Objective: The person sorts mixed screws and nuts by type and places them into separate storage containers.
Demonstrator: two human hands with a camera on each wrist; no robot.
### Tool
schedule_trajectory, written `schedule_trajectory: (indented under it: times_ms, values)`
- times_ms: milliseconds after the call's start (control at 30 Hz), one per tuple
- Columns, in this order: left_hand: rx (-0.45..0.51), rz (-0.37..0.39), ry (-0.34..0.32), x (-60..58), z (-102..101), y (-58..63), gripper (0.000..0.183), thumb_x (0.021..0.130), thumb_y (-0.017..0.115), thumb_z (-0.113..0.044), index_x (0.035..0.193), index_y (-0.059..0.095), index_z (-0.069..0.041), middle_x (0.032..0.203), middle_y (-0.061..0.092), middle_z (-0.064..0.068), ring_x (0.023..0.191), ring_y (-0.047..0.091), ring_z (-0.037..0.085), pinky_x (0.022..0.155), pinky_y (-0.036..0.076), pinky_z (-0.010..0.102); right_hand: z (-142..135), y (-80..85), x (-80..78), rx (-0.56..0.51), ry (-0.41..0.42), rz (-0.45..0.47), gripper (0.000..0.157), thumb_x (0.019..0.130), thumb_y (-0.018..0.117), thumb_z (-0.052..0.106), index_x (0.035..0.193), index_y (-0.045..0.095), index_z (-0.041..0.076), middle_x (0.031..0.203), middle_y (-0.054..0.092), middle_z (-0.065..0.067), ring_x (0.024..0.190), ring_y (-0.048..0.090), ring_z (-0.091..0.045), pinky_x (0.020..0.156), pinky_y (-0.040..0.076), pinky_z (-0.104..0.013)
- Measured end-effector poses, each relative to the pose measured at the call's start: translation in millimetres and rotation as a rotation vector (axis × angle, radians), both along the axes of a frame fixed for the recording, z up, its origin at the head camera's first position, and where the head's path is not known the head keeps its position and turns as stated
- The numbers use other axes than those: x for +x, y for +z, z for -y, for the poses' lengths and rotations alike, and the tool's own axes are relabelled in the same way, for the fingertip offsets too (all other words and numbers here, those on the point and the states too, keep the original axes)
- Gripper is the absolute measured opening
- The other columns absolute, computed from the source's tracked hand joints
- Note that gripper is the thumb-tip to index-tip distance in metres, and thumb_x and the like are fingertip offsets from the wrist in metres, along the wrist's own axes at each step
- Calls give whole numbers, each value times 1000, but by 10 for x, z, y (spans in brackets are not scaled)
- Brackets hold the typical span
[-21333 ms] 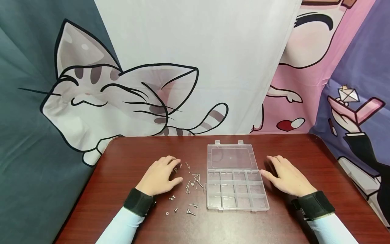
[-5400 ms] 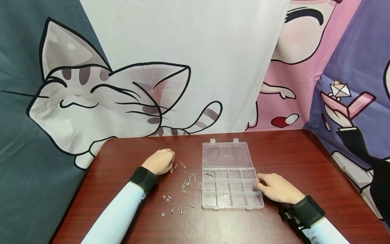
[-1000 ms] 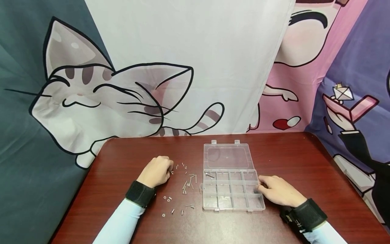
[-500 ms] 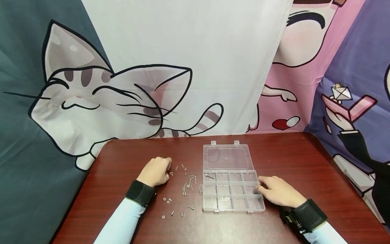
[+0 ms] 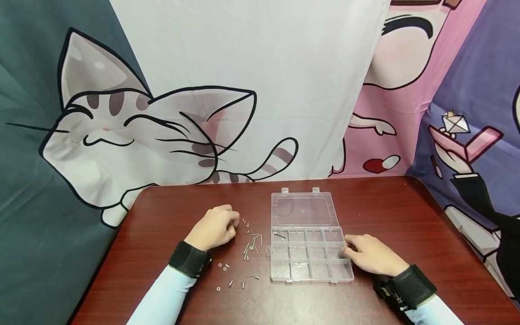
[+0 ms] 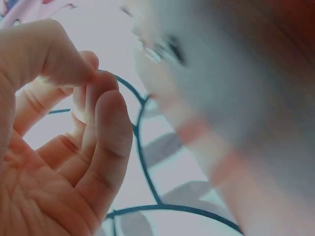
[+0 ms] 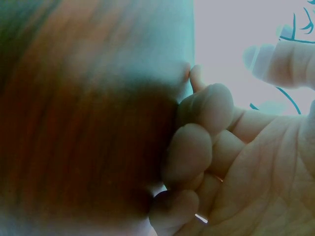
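Note:
My left hand (image 5: 213, 228) is over the small screws at the left, fingers bent and thumb tip against the fingertips. In the left wrist view the thumb and fingers (image 6: 110, 128) meet, and no object shows between them. My right hand (image 5: 371, 253) holds the right edge of a clear plastic compartment box (image 5: 310, 266), thumb and curled fingers at its side wall. In the right wrist view the fingers (image 7: 189, 152) are curled and the thumb stands apart. The box's lid (image 5: 304, 210) lies folded back. One bolt (image 5: 279, 234) lies in its back left compartment.
Longer screws (image 5: 253, 243) lie loose between the left hand and the box. Nearer the front are nuts (image 5: 220, 265), short bolts (image 5: 230, 284) and thin screws (image 5: 253, 276). The brown table (image 5: 308, 307) ends at a cartoon-printed curtain (image 5: 325, 90).
In the last half second my left hand has shifted right and slightly away, covering small screws that showed beside it. My right hand stays at the box. Long before, the compartments held no bolt.

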State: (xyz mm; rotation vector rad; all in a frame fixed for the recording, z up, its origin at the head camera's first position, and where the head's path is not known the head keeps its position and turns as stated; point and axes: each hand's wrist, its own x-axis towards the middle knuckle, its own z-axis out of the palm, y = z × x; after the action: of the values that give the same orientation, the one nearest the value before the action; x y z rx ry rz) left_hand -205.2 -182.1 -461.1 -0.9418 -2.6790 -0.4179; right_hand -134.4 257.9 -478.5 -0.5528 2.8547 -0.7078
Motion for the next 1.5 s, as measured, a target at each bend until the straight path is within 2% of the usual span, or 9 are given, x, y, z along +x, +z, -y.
schedule_trajectory:
  times_ms: [333,533,633,833,967,1100,1233,1500]
  values:
    - [32,-34,-176,116,-323,189,15,74,58,-5,78,63,-18,76,52,-7,63,45,4,56,40,20,5,-19,-14,9,-5,0,24,94,56,29,73,46,23,62,36,13,56,37,-2,55,31,-24]
    - [15,-73,-263,230,-546,281,12,76,58,-7,79,58,-19,75,42,-10,60,41,3,54,36,17,14,-11,-9,17,-6,-7,24,93,57,29,73,46,24,62,36,13,56,37,-2,55,31,-24]
    - [6,-94,-305,274,-658,296,11,78,59,-9,79,57,-20,75,38,-11,61,39,3,55,35,16,14,-9,-8,18,-8,-13,24,93,57,29,73,46,24,62,36,14,56,38,-2,56,32,-24]
    - [-7,-94,-380,348,-866,290,10,79,60,-11,83,60,-19,80,47,-10,67,44,3,62,40,17,13,7,2,4,-9,-13,26,94,57,30,72,46,24,61,36,14,55,36,-2,54,30,-23]
    - [-36,-100,-398,397,-977,270,10,79,62,-11,83,60,-20,79,45,-10,67,45,4,64,42,18,18,17,10,5,-13,-13,26,94,57,31,71,45,24,60,37,14,54,36,-2,54,30,-23]
    - [-68,-74,-394,440,-1046,254,10,81,63,-12,82,59,-21,78,43,-10,68,44,4,64,41,20,20,18,10,9,-12,-14,26,94,57,31,72,46,24,60,37,14,55,37,-2,54,31,-23]
    - [-82,-57,-385,461,-1075,250,10,82,62,-13,80,56,-21,77,43,-10,68,43,4,64,40,20,18,19,12,11,-14,-16,25,94,57,30,72,46,24,61,37,14,55,38,-2,55,31,-24]
    - [-93,-76,-380,495,-1067,253,12,81,61,-12,79,54,-21,76,41,-10,67,42,4,64,39,21,9,0,26,11,-8,-13,25,94,57,30,72,46,24,61,37,13,55,37,-2,55,31,-24]
